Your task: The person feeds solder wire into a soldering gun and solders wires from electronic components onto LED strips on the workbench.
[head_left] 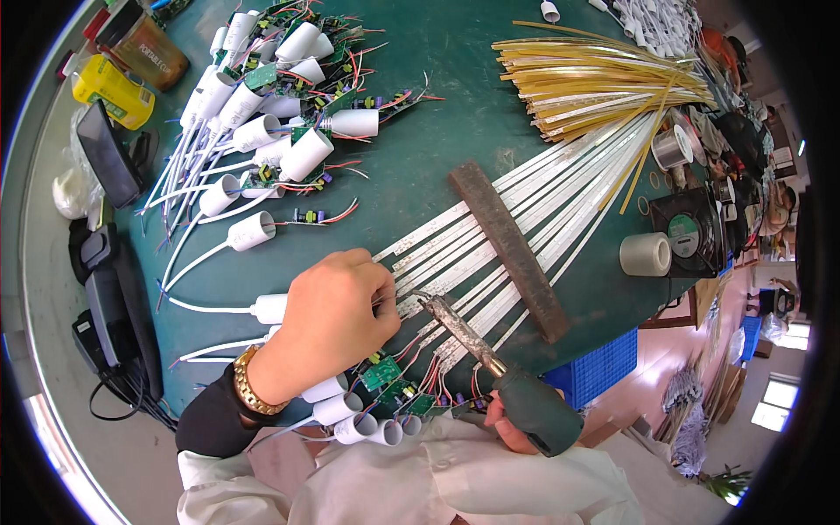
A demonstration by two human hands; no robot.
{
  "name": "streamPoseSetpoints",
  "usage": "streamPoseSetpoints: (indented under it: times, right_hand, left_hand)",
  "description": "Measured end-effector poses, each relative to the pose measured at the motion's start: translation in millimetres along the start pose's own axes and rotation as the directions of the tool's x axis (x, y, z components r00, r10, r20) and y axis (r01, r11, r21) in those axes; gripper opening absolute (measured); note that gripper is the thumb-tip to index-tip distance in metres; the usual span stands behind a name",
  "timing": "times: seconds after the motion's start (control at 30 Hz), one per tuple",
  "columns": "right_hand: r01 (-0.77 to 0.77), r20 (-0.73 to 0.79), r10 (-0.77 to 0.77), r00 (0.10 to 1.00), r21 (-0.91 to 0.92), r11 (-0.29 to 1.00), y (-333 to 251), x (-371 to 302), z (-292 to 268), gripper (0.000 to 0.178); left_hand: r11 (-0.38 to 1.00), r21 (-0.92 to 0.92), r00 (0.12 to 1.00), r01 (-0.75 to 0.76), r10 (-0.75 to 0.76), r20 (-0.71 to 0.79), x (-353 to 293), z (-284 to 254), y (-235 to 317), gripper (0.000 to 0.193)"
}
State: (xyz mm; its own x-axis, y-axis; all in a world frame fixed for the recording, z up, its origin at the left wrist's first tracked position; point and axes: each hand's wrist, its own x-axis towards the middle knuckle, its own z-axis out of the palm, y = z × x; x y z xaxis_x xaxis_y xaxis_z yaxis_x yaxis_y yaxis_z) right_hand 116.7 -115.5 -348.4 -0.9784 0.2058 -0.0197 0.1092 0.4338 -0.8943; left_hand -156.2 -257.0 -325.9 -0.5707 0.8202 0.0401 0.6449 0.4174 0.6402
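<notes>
My left hand [341, 302], with a gold watch [249, 382] on its wrist, is closed in a pinch at the near ends of the white LED strips [442, 232]. What its fingers hold is hidden behind the hand. In my right hand [503, 424] is a soldering iron [538, 411], gripped by its dark handle. Its tip lies by the strip ends, close to my left fingers. A rusty metal bar [507, 249] rests across the strips. Below the hands, white plastic caps [337, 408] with wired green circuit boards [381, 374] line the table edge; several wires reach the strip ends.
More capped circuit boards [306, 155] are heaped at the far left. Yellow-backed strips [604, 83] fan out at the far right, near a solder spool [671, 147], a white roll [645, 255] and a black fan [691, 232]. A phone [108, 153] and bottles stand along the left edge.
</notes>
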Motion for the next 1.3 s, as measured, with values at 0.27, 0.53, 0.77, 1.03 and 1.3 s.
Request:
streamPoseSetpoints:
  times: [0.27, 0.53, 0.77, 1.03, 1.3]
  right_hand:
    - [0.024, 0.018, -0.028, 0.999, 0.191, 0.981, -1, -4, -1, 0.035]
    - [-0.076, 0.064, 0.061, 0.996, 0.263, 0.962, 0, -3, 1, 0.038]
    - [-0.103, 0.107, 0.080, 0.991, 0.224, 0.969, 2, -5, 2, 0.042]
    - [-0.158, 0.165, 0.130, 0.978, 0.172, 0.972, -3, -3, -9, 0.037]
    - [-0.430, 0.229, 0.390, 0.892, 0.161, 0.888, -27, 2, -18, 0.037]
  left_hand:
    - [1.000, 0.004, 1.000, -0.003, 0.003, -0.013, -1, 1, 0, 0.005]
    - [1.000, -0.005, 1.000, 0.008, -0.008, -0.015, -1, 1, 0, 0.005]
    - [1.000, 0.001, 1.000, 0.016, -0.016, -0.008, -1, 1, 0, 0.005]
    - [1.000, 0.004, 1.000, -0.001, 0.001, -0.025, -1, 2, 0, 0.005]
    - [1.000, 0.014, 1.000, 0.002, -0.002, -0.024, -1, 2, -1, 0.005]
